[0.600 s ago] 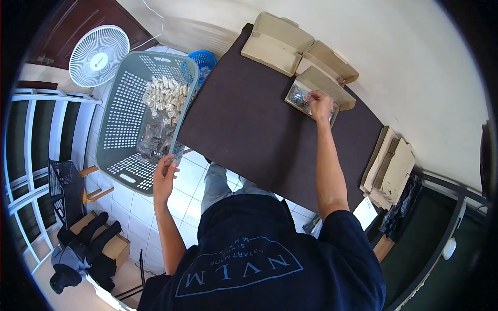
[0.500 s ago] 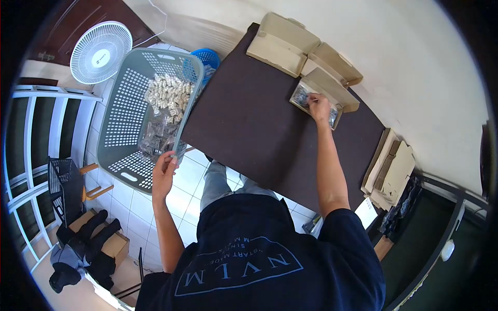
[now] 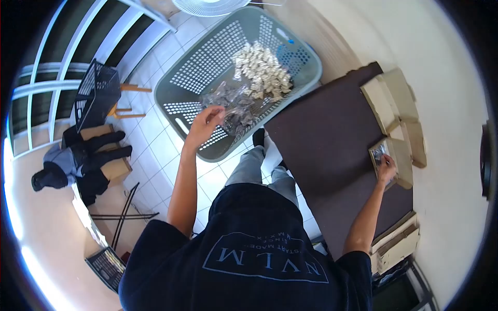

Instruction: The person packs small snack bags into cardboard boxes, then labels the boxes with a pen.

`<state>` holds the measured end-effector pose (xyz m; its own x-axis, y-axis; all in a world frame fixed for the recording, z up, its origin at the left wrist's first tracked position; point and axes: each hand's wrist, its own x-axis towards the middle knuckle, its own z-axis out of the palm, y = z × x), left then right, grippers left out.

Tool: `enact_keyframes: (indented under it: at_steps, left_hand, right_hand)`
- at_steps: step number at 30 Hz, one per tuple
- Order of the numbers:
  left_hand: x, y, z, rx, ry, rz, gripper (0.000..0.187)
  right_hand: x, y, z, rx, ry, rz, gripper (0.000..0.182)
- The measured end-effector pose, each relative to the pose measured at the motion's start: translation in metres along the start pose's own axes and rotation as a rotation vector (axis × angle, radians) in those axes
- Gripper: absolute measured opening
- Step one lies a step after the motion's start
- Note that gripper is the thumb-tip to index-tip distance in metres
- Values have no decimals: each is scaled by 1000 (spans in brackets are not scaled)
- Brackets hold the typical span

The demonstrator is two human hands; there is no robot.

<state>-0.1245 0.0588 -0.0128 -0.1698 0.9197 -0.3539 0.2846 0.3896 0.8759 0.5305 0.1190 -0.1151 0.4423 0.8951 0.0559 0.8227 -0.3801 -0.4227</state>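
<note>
My left hand point(image 3: 207, 124) is over the near end of the large grey-green basket point(image 3: 163, 98), fingers bent, just beside dark grey plastic packets point(image 3: 238, 116). Whether it touches or pinches one of them I cannot make out. Cream-coloured packets point(image 3: 262, 70) are heaped farther inside the same basket. On the dark brown table point(image 3: 321, 135), my right hand point(image 3: 386, 168) reaches into an open cardboard box point(image 3: 403, 160) that has small grey packets point(image 3: 380, 150) in it. Its fingers are pressed together, and what they hold is hidden.
Two more open cardboard boxes point(image 3: 386, 98) stand along the wall side of the table. Flattened cardboard point(image 3: 397, 246) lies at its near right corner. A white fan point(image 3: 207, 4) is at the top. Left are a black crate point(image 3: 97, 96) and a folding stand point(image 3: 122, 215).
The view has turned left toward the basket. My left hand has moved from the basket's edge to over its inside, near the grey packets. My right hand stays at the same box.
</note>
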Motion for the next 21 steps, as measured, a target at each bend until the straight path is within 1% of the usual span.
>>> enact_keyframes:
  at_steps: [3, 4, 5, 6, 7, 8, 10, 11, 12, 13, 14, 15, 16, 17, 18, 19, 20, 21]
  left_hand:
    - [34, -19, -21, -29, 67, -68, 27]
    - [50, -37, -27, -33, 75, -81, 27]
    - [69, -65, -29, 42, 58, -85, 26]
    - [87, -92, -30, 117, 37, -88, 25]
    - [102, -116, -29, 224, 4, -74, 24]
    - [113, -143, -24, 330, -28, -61, 23]
    - [139, -216, 2, 793, -123, -56, 26]
    - [139, -214, 8, 764, -137, -126, 26]
    - [140, -211, 14, 730, -152, -188, 25]
    - [145, -221, 20, 721, -156, -183, 25]
    - [150, -239, 29, 632, -121, -233, 23]
    - [157, -251, 37, 543, -87, -283, 20]
    - [164, -242, 40, 510, -67, -398, 18]
    - [173, -241, 45, 500, -72, -401, 18]
    - [186, -241, 47, 439, 73, -528, 21]
    - [191, -246, 47, 377, 217, -665, 23]
    - [202, -272, 51, 371, 214, -676, 23]
    - [228, -313, 52, 359, 191, -764, 29]
  right_hand:
    - [9, 16, 2, -14, -42, 2, 23]
    - [9, 18, 2, -25, -70, 11, 26]
    - [7, 6, -4, -31, -79, 4, 26]
    - [5, -8, -14, -11, -126, 113, 27]
    - [2, -22, -23, 6, -170, 220, 28]
    - [4, 0, -16, 160, -144, 250, 31]
    - [-16, -11, -27, 71, 85, 276, 34]
    - [-27, -7, -27, 208, 120, 260, 38]
    - [-38, -7, -32, 91, 87, 214, 36]
    - [-55, -14, -31, 157, 110, 215, 35]
    - [-77, -27, -28, 220, 131, 214, 33]
    - [-100, -47, -27, 339, 100, 306, 31]
    - [-127, -74, -28, 456, 66, 399, 28]
    - [-151, -94, -27, 472, 62, 451, 26]
    - [-172, -112, -21, 497, 59, 501, 23]
    - [-193, -128, -18, 548, 26, 495, 22]
    - [-212, -141, -17, 595, -8, 491, 21]
    - [-223, -158, -13, 558, -39, 516, 21]
